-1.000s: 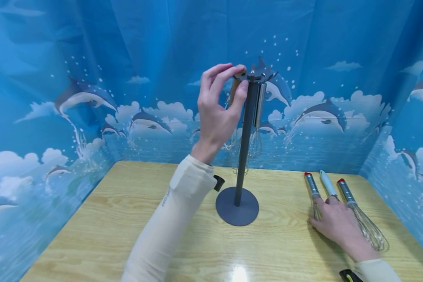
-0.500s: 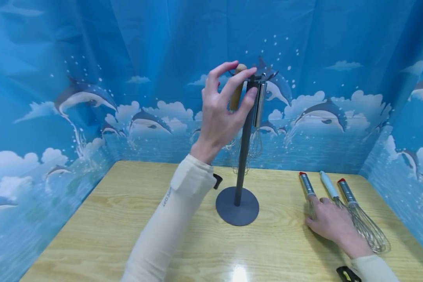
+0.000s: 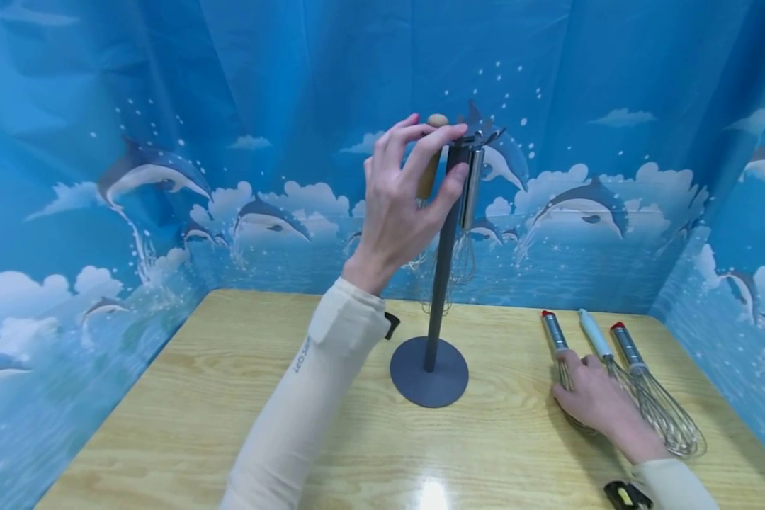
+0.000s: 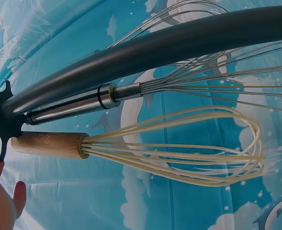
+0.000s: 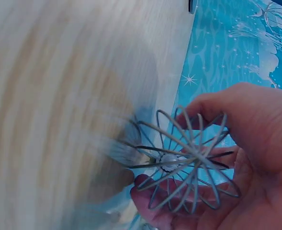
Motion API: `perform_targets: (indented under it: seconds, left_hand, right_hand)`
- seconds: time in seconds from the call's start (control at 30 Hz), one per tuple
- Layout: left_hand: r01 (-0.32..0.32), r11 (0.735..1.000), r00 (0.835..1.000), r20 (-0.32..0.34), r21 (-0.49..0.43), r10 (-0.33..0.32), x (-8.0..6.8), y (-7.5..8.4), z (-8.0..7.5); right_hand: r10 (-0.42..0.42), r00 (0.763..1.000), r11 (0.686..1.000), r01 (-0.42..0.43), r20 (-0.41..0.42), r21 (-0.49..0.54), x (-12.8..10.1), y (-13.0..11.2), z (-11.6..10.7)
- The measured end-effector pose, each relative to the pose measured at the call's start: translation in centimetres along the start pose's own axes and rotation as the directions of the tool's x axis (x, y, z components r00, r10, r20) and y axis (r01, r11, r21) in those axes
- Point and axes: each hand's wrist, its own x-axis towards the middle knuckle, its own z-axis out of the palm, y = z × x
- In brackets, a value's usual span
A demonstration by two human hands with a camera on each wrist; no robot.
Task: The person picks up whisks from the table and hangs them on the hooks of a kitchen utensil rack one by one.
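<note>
In the head view my left hand (image 3: 401, 191) holds the hooked top (image 3: 481, 136) of a dark upright stand (image 3: 443, 262), index finger above and thumb lower beside the pole. A wooden-handled whisk (image 4: 52, 145) and a steel-handled whisk (image 4: 71, 106) hang from its hooks in the left wrist view. More steel wires show behind the pole. On the right of the table, my right hand (image 3: 596, 397) grips the wires of a steel whisk (image 3: 553, 330) with a red handle end. The right wrist view shows its wire loops (image 5: 193, 160) between thumb and fingers.
A whisk with a light blue handle (image 3: 593, 331) and another red-ended steel whisk (image 3: 627, 343) lie right of my right hand. The stand's round base (image 3: 421, 386) sits mid-table. A dolphin-printed curtain (image 3: 293, 142) surrounds the wooden table (image 3: 178, 397).
My left fingers have shifted right along the stand's top, revealing more of the wooden handle. My right hand and its whisk have slid slightly left, away from the blue-handled one.
</note>
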Motion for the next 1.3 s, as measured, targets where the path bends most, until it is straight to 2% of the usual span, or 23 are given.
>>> perform_targets:
  seconds: [0.3, 0.43, 0.6, 0.77, 0.93, 1.3]
  left_hand:
    - [0.039, 0.999, 0.998, 0.042, 0.038, -0.040, 0.1, 0.0, -0.2]
    - [0.056, 0.997, 0.997, 0.051, 0.054, -0.059, 0.0, -0.1, -0.3]
    - [0.049, 0.996, 0.997, 0.058, 0.071, -0.053, 0.2, -0.2, -0.3]
    - [0.038, 0.993, 0.996, 0.076, 0.111, -0.047, 0.3, -0.2, -0.4]
    - [0.037, 0.991, 0.996, 0.078, 0.129, -0.047, 0.3, -0.2, -0.4]
    - [0.027, 0.989, 0.997, 0.068, 0.143, -0.037, 0.2, -0.2, -0.2]
  right_hand:
    - [0.019, 0.996, 0.988, -0.005, -0.088, 0.155, -0.1, -0.2, 0.3]
    - [0.026, 0.976, 0.976, 0.022, -0.215, 0.217, -0.2, -0.8, 0.3]
    - [0.045, 0.923, 0.959, 0.068, -0.382, 0.275, -0.3, -1.9, -0.2]
    - [0.079, 0.884, 0.954, 0.067, -0.462, 0.293, -0.6, -3.2, -0.9]
    - [0.079, 0.846, 0.948, 0.100, -0.528, 0.304, -1.0, -4.2, -1.6]
    - [0.076, 0.705, 0.927, 0.211, -0.706, 0.310, -1.4, -5.1, -2.5]
